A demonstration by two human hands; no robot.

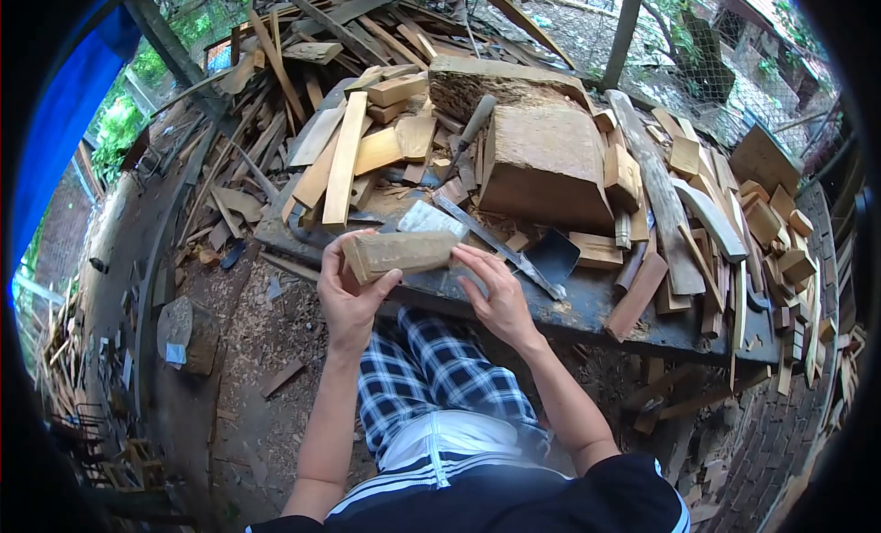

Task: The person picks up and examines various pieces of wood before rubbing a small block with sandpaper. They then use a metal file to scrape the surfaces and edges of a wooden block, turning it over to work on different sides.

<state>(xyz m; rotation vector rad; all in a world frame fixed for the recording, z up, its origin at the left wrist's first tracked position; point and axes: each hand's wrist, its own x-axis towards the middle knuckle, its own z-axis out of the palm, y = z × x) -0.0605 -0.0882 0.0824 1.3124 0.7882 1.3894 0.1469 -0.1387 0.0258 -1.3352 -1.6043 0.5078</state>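
A short, roughly squared wood block [413, 254] is held above the near edge of the workbench. My left hand [355, 285] is wrapped round its left end, thumb on the near side. At the block's right end, the fingertips of my right hand [496, 290] touch the wood, with the fingers stretched out and the thumb apart. Just behind the block lies a whitish slab [431, 219]. A long metal tool [500, 247] lies slantwise on the bench to the right, beside a dark flat blade [553, 256].
A large wood block [543, 161] stands on the dark workbench [587, 305], with a wooden-handled tool [477, 120] leaning at its left. Cut pieces lie on both sides. Scrap wood [358, 28] is heaped behind, and a stump [187, 336] sits on the ground at left.
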